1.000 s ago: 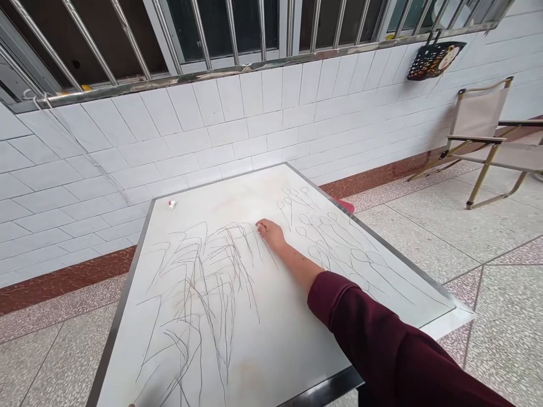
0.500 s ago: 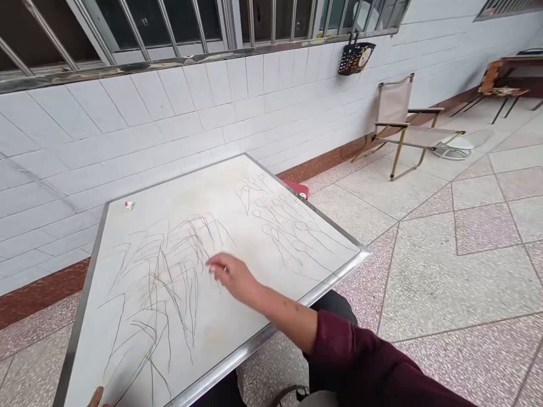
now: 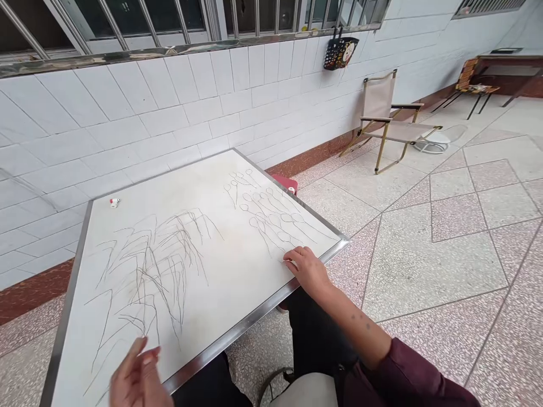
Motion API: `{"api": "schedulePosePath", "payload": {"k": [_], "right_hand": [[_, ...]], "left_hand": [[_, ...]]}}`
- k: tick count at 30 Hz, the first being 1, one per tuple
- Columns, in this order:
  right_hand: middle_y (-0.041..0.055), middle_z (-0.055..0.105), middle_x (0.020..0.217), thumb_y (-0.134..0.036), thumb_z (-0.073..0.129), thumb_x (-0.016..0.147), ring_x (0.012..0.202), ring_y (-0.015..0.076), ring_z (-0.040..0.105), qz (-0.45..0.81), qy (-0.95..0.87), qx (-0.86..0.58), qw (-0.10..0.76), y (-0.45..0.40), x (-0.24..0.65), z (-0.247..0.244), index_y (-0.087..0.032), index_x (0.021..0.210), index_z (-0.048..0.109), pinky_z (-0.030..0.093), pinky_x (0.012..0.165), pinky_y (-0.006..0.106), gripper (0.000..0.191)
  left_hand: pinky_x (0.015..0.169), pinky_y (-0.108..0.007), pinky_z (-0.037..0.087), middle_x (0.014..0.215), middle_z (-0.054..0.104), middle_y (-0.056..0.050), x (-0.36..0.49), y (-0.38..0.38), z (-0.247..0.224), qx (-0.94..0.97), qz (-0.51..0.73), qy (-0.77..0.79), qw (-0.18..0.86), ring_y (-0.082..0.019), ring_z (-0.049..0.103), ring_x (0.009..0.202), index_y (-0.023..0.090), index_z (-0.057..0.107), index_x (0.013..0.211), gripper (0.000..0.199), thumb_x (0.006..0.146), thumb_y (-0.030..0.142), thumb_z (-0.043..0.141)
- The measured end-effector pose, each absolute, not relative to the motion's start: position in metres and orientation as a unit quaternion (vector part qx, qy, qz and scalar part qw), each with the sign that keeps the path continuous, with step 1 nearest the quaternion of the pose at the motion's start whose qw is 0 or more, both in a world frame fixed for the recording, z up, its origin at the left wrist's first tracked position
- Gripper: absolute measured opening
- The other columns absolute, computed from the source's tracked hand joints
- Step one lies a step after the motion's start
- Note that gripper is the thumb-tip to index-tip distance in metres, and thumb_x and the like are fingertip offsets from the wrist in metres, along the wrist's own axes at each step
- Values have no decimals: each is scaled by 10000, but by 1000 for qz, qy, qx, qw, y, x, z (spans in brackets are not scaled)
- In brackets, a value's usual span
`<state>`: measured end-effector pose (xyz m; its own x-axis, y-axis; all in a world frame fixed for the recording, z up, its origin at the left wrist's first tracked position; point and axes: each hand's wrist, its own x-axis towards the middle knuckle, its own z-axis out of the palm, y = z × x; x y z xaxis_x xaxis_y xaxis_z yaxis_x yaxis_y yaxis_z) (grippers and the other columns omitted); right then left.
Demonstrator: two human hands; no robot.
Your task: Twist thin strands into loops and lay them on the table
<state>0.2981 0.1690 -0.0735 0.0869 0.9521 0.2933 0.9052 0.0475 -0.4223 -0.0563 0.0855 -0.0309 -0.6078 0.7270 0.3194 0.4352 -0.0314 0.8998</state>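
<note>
Thin dark bent wires [image 3: 146,263] lie in a loose spread over the left half of a white board table [image 3: 229,277]. On its right side lies another group of thin wires with small round loops [image 3: 254,221] at their far ends. My right hand [image 3: 309,271] rests near the table's right front edge at the tails of the looped wires, fingertips pinched together; what is between them is too fine to make out. My left hand [image 3: 138,376] is over the front left of the table beside the bent wires, fingers curled toward the thumb. Anything in its fingers cannot be made out.
A small red-and-white object [image 3: 114,203] sits at the table's far left corner. Part of a red stool [image 3: 285,183] shows behind the right edge. A folding chair [image 3: 382,107] stands by the tiled wall, and a black basket [image 3: 340,52] hangs from the window bars.
My right hand has moved right, from the middle of the table to the tails of the looped wires. My left hand has come further into view. The view has shifted slightly.
</note>
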Motion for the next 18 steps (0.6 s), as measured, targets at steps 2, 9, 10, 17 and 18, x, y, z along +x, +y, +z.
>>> {"api": "schedulePosePath", "payload": {"k": [2, 9, 10, 17, 18], "right_hand": [[53, 664, 926, -226, 627, 923, 887, 230, 564, 46, -677, -688, 257, 168, 295, -79, -233, 924, 680, 464, 666, 303, 53], [61, 644, 857, -190, 590, 935, 861, 236, 543, 48, -684, -683, 251, 173, 285, -88, -220, 819, 657, 447, 649, 301, 137], [62, 641, 858, -189, 578, 941, 859, 235, 540, 48, -685, -682, 252, 172, 285, -86, -217, 819, 652, 447, 655, 304, 145], [40, 620, 898, -278, 506, 971, 805, 194, 529, 156, -656, -621, 399, 149, 288, -46, -220, 899, 606, 443, 722, 308, 136], [24, 601, 843, -305, 511, 966, 750, 179, 514, 215, -634, -605, 431, 145, 285, -38, -221, 883, 592, 436, 694, 298, 143]], "left_hand": [[801, -340, 533, 1157, 676, -60, -28, 86, -29, 438, 564, 663, 227, -188, 652, 833, 253, 640, 1227, 393, 865, 406, 641], [760, -313, 569, 1144, 682, -74, 14, 80, -44, 514, 492, 592, 379, -171, 651, 814, 245, 692, 1134, 338, 879, 454, 617], [778, -317, 566, 1148, 683, -75, 15, 81, -45, 516, 485, 587, 391, -175, 654, 836, 248, 690, 1139, 341, 880, 457, 615], [1001, -412, 455, 1182, 695, -102, 34, 120, -25, 488, 463, 577, 463, -245, 630, 1089, 230, 660, 1196, 428, 832, 455, 680], [1009, -414, 445, 1197, 692, -105, 40, 126, -20, 486, 458, 559, 491, -248, 625, 1106, 228, 655, 1206, 447, 818, 444, 700]]}}
